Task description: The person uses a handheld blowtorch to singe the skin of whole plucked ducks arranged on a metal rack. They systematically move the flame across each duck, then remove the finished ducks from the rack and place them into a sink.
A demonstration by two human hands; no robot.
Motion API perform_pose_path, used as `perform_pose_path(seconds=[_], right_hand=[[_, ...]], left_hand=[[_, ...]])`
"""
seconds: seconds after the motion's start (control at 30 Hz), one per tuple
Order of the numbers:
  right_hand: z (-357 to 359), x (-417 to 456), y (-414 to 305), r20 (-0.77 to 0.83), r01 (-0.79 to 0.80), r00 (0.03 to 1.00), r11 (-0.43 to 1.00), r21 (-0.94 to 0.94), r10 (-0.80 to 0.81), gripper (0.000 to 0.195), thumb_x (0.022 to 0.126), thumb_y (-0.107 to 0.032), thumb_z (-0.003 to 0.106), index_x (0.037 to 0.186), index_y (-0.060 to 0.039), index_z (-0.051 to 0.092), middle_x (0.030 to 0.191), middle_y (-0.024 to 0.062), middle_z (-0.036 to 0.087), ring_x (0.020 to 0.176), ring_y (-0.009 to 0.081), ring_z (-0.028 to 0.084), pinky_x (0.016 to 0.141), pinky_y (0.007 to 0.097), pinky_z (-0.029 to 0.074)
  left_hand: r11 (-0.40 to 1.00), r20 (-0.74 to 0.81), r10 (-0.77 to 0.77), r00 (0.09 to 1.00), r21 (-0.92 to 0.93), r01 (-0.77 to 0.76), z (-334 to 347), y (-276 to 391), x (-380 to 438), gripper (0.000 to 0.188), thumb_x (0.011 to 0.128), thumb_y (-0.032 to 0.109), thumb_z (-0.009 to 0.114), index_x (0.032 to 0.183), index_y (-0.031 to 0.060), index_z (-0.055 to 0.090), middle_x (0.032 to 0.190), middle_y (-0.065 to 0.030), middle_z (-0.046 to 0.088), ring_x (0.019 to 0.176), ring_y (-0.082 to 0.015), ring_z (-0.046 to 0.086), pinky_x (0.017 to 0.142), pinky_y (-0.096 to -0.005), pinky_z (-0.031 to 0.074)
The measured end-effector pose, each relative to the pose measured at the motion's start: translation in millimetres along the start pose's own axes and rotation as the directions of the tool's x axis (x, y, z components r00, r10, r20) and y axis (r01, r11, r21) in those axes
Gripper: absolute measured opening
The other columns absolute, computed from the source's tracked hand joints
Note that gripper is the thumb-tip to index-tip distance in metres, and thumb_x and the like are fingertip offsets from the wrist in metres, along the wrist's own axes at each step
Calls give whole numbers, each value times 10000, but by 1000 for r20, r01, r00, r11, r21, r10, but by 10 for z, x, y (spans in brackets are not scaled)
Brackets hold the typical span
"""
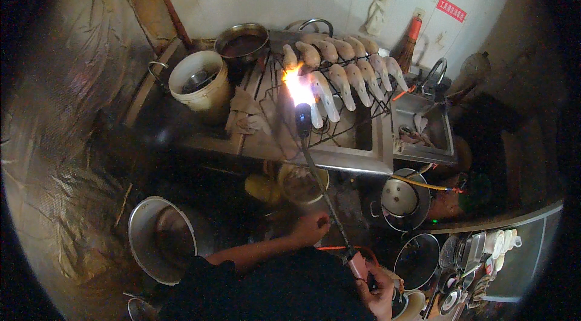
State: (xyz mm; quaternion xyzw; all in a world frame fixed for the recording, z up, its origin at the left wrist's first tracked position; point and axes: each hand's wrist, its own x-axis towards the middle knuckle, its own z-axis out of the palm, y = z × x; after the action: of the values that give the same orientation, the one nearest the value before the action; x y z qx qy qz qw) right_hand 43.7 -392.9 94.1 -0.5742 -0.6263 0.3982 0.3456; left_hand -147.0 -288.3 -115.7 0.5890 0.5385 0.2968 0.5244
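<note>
My right hand (380,288) grips the pink handle (358,265) of a long gas torch. The torch's dark tube (324,189) slants up and left to a black burner head (303,120). From it a bright flame (299,87) plays over the left end of two rows of what look like duck heads. The front row (349,85) has pale bills pointing down towards me; the back row (336,51) lies behind on the same black wire rack (336,135). The glare hides part of the leftmost heads. My left hand (317,226) is loosely curled, apart from the torch, with nothing visible in it.
The rack spans a stainless steel sink counter (345,157). A white bucket (199,78) and a metal pot (243,42) stand left; a small sink (422,135) is right. Below are a large pot (163,239), a lidded pot (404,198) and a yellow hose (420,181).
</note>
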Motion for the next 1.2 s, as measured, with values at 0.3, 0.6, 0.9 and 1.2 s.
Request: perform_pose_path(seconds=[0.3,0.6,0.9,1.2], right_hand=[[48,-36,202,-55,123,990,986,-115,-130,347,798,-40,628,1139,-49,563,839,-1,576,599,42,421,523,187,368],[63,-53,211,-11,-42,999,997,-64,41,344,788,-47,642,1126,-57,577,785,-25,576,586,36,393,502,184,329],[122,186,137,68,-50,996,995,-81,56,378,748,-38,619,1105,52,538,966,134,609,814,145,560,728,257,444],[370,664,-510,72,-257,966,904,342,248,373,803,-59,614,1140,59,506,1038,154,597,926,170,570,804,273,445]], left_hand=[[999,80,-37,996,5,36,-113,170,-27,185,793,203,592,884,45,561,764,-102,610,690,-181,578,640,-334,457],[1000,52,6,999,-11,-5,-103,34,-25,193,793,197,592,903,41,566,789,-110,624,706,-199,595,646,-335,469],[989,3,-120,993,91,119,-222,423,-21,214,799,204,591,938,41,587,813,-105,629,732,-193,592,682,-338,475],[999,57,-31,998,-32,32,-306,521,-58,305,754,264,623,961,39,609,834,-130,642,746,-242,615,674,-375,479]])
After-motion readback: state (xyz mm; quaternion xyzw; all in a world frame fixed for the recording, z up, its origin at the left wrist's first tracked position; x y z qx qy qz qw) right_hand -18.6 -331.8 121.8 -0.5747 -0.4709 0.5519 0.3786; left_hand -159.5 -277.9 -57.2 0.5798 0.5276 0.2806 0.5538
